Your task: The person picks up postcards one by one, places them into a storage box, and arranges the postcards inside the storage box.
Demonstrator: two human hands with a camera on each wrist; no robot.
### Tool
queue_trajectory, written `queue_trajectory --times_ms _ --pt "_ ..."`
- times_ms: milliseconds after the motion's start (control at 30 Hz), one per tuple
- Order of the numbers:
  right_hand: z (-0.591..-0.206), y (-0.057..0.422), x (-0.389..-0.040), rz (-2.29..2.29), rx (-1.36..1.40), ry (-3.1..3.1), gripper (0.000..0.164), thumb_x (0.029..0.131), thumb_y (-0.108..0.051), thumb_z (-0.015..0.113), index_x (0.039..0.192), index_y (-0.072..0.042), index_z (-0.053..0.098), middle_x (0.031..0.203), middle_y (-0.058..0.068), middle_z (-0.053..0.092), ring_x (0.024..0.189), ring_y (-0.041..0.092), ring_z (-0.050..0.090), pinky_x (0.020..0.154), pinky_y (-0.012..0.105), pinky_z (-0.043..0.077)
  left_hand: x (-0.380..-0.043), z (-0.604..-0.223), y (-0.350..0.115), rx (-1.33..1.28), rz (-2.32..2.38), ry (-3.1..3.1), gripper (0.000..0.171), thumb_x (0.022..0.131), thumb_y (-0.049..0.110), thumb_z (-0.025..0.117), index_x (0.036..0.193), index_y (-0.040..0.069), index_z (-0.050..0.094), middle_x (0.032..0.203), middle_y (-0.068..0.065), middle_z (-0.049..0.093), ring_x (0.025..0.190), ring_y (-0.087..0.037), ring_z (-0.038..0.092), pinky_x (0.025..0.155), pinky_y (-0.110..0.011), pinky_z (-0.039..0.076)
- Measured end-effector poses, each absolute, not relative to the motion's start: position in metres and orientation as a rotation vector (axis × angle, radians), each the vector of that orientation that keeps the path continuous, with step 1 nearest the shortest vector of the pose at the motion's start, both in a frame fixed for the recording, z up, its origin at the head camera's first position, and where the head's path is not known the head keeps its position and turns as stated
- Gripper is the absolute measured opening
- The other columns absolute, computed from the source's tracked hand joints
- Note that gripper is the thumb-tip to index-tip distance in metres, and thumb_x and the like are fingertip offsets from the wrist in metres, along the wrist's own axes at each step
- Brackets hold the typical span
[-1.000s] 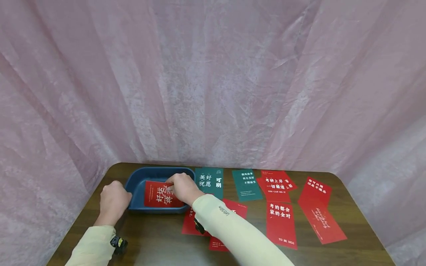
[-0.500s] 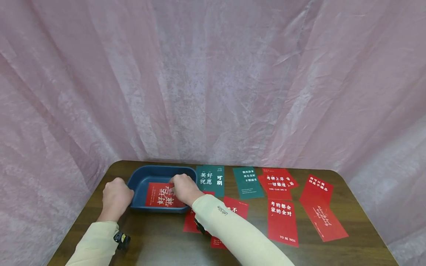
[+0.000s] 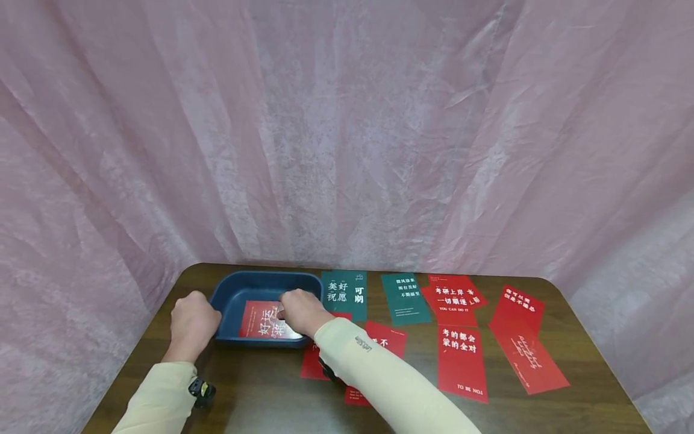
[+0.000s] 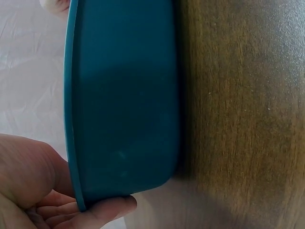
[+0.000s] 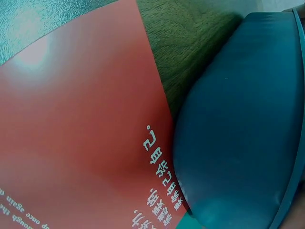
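Note:
A blue plastic tray (image 3: 255,276) stands at the table's back left. My left hand (image 3: 191,322) grips its left end; the left wrist view shows fingers (image 4: 107,210) against the outer wall and rim. Inside the tray lies a red card (image 3: 257,318) with white Chinese characters, a bright glare at its lower right. My right hand (image 3: 305,312) reaches over the right rim with curled fingers, holding the card's right end, which it hides. In the right wrist view the tray's outer wall (image 5: 233,129) conceals most of this hand.
Right of the tray lie green cards (image 3: 344,294) and red cards, some under my right forearm. Another green card (image 3: 405,298), an overlapping red group (image 3: 454,301), a single red card (image 3: 462,364) and two overlapping red cards (image 3: 528,361) spread rightward. A pink curtain (image 3: 347,132) hangs behind the table (image 3: 260,392).
The view has shifted slightly, moving everything a little rightward. Glare has appeared on the red card in the tray. Both hands keep their places at the tray.

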State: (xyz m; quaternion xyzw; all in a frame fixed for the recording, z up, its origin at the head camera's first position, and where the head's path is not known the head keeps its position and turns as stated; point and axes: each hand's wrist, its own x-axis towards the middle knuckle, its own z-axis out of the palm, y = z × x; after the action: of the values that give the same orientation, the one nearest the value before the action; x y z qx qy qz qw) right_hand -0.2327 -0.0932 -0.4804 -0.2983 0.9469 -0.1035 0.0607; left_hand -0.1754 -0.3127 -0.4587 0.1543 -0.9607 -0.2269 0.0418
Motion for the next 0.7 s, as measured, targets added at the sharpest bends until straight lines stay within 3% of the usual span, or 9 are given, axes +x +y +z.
queue_trajectory --times_ms 133,233,367,700 --pt "-0.482 -0.091 -0.233 -0.315 -0.925 2.874 0.015 0.090 -0.035 0.059 0.093 -0.022 0.064 0.080 -0.011 0.058 0.074 0.003 0.051 0.069 0.021 0.043 -0.176 -0.459 -0.312 0.474 -0.687 -2.944 0.019 0.076 0.012 0.054 0.071 -0.006 0.058 0.060 -0.014 0.052 0.051 -0.027 0.051 0.042 -0.038 0.043" --pt "-0.480 -0.089 -0.232 -0.371 -0.932 2.855 0.030 0.090 -0.038 0.058 0.111 -0.019 0.065 0.101 -0.009 0.062 0.090 0.003 0.053 0.079 0.020 0.043 -0.176 -0.459 -0.313 0.477 -0.680 -2.951 0.020 0.076 0.013 0.056 0.072 -0.006 0.058 0.061 -0.014 0.052 0.052 -0.027 0.051 0.043 -0.039 0.043" --pt "-0.472 -0.084 -0.226 -0.498 -0.974 2.818 0.045 0.089 -0.038 0.059 0.128 -0.017 0.056 0.124 -0.009 0.055 0.111 0.006 0.048 0.088 0.020 0.039 -0.175 -0.458 -0.319 0.490 -0.660 -2.960 0.021 0.077 0.013 0.056 0.073 -0.007 0.058 0.062 -0.016 0.053 0.054 -0.029 0.052 0.044 -0.040 0.044" --pt "-0.447 -0.033 -0.216 -0.728 -1.091 2.881 0.043 0.090 -0.038 0.057 0.128 -0.018 0.056 0.124 -0.009 0.054 0.116 0.007 0.044 0.091 0.021 0.036 -0.172 -0.457 -0.328 0.499 -0.622 -2.946 0.022 0.075 0.014 0.057 0.071 -0.008 0.057 0.062 -0.019 0.052 0.053 -0.032 0.052 0.044 -0.043 0.044"
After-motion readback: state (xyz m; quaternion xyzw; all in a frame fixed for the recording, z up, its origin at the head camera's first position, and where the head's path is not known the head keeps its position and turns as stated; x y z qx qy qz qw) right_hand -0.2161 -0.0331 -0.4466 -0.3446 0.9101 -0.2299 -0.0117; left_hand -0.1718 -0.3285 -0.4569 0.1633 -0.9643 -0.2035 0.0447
